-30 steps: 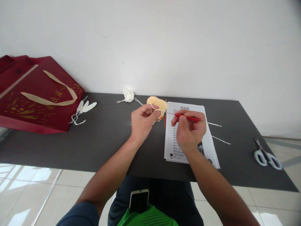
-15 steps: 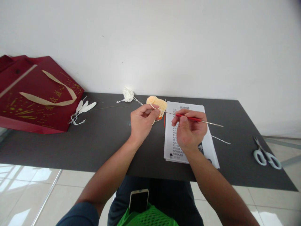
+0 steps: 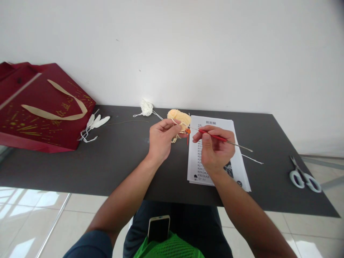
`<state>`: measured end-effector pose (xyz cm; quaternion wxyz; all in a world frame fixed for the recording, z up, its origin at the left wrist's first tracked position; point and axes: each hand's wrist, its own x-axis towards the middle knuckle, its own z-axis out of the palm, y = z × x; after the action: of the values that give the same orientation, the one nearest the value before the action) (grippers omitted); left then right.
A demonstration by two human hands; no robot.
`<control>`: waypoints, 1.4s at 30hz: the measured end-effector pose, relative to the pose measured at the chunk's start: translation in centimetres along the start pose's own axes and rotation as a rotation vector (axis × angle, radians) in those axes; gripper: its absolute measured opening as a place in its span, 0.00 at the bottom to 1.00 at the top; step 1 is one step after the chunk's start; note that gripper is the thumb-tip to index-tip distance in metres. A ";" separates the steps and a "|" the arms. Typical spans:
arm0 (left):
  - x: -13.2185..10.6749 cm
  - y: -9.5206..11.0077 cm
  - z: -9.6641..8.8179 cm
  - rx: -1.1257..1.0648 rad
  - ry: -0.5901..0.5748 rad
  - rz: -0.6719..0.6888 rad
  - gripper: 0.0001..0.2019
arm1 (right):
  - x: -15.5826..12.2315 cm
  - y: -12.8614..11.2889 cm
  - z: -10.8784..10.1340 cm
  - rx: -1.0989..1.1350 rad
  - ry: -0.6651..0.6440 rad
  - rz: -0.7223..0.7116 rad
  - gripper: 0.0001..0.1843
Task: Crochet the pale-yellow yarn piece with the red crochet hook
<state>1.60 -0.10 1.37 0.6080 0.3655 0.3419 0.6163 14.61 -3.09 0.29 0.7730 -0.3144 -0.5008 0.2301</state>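
My left hand [image 3: 161, 139] is closed in a pinch on a pale orange crocheted piece [image 3: 179, 117] and its cream yarn, above the dark table [image 3: 113, 161]. My right hand [image 3: 215, 148] grips a crochet hook with a red handle [image 3: 215, 137]; its metal tip points left into the piece, its back end sticks out to the right. A small orange marker [image 3: 187, 131] hangs at the piece's edge. The yarn runs back to a small white yarn ball [image 3: 146, 107].
A printed pattern sheet [image 3: 215, 154] lies under my right hand. A dark red gift bag [image 3: 40, 107] lies at the left, white pieces [image 3: 96, 123] beside it. Scissors [image 3: 305, 177] lie at the table's right end. A phone [image 3: 159, 229] rests on my lap.
My right hand has tilted the hook, its back end dropping lower, and shifted slightly left. The orange marker now shows at the piece's edge. My left hand stays in place.
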 end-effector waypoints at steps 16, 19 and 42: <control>-0.2 0.4 0.6 0.012 0.057 -0.054 0.11 | -0.2 -0.3 -0.1 0.036 -0.032 0.008 0.09; -0.3 0.5 0.6 0.009 0.058 -0.058 0.12 | -0.2 -0.3 0.0 0.040 -0.027 -0.001 0.09; -0.4 0.3 0.5 -0.033 0.042 -0.022 0.10 | -0.2 0.0 -0.2 0.019 -0.031 -0.025 0.10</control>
<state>1.82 -0.56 1.87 0.6134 0.3387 0.3486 0.6225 14.72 -3.26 0.09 0.7708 -0.2974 -0.5144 0.2300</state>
